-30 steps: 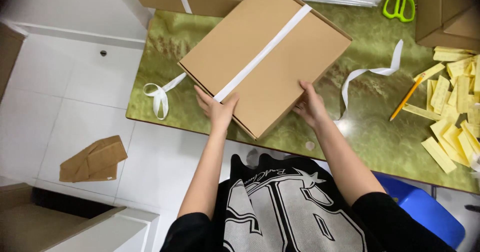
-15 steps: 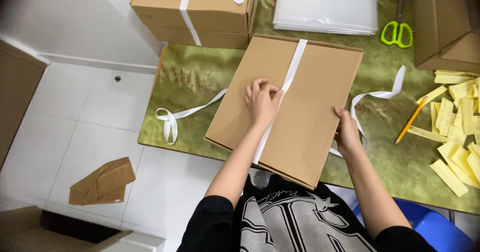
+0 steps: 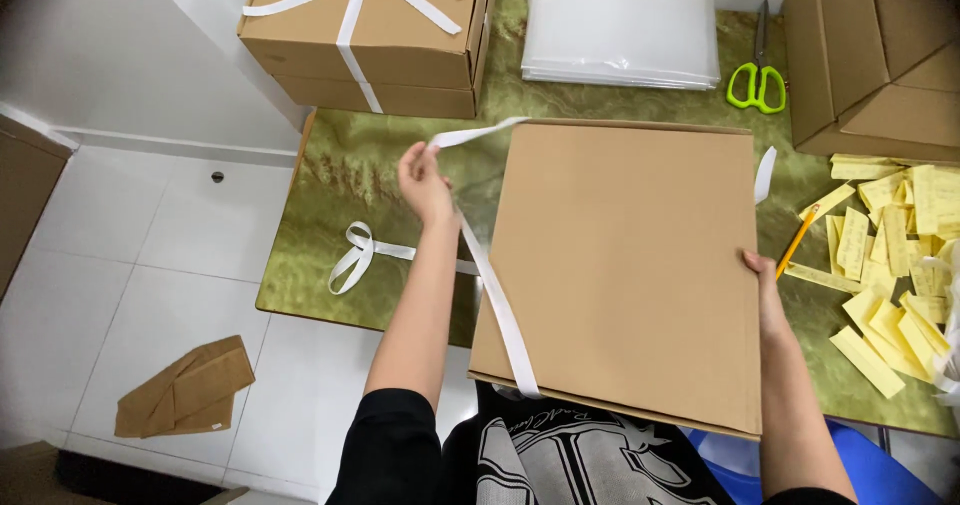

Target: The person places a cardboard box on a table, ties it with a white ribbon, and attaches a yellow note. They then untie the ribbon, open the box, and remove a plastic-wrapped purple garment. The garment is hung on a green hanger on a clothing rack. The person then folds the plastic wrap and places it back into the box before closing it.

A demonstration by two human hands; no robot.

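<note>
Ribbon job's barely halfway: the left hand (image 3: 425, 180) is pinching the white ribbon (image 3: 497, 305) off the flat cardboard box's (image 3: 625, 265) left edge, the right hand (image 3: 765, 285) is gripping its right edge, nothing's getting knotted yet.

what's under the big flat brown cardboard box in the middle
The flat brown cardboard box lies on the green marbled table. A white ribbon emerges from beneath its near edge, running up to the left hand. Another ribbon end shows at the right edge. How it runs underneath is hidden.
</note>
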